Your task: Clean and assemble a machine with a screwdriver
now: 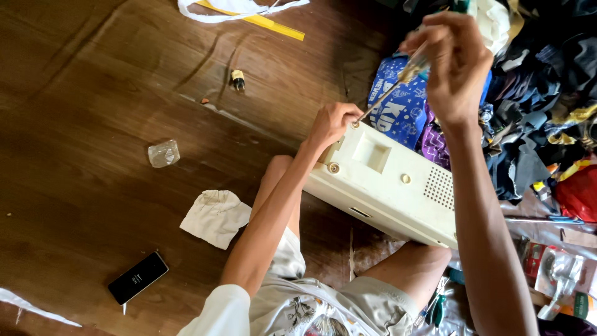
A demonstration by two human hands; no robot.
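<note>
Now: Screwdriver Tip at the Casing's Corner

A cream plastic casing rests across the person's knees. The screwdriver slants onto its upper-left corner; the right hand grips the handle from above, wrist raised. The left hand curls its fingers on that corner. Open wooden floor lies left; heaped clothes crowd right.

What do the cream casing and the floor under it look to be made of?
Cream casing: likely moulded plastic, matte and slightly yellowed, judging by its grille holes and recessed panel. Floor: looks like dark wood planks or wood-look laminate, semi-gloss, with visible grain and reflections.
</note>
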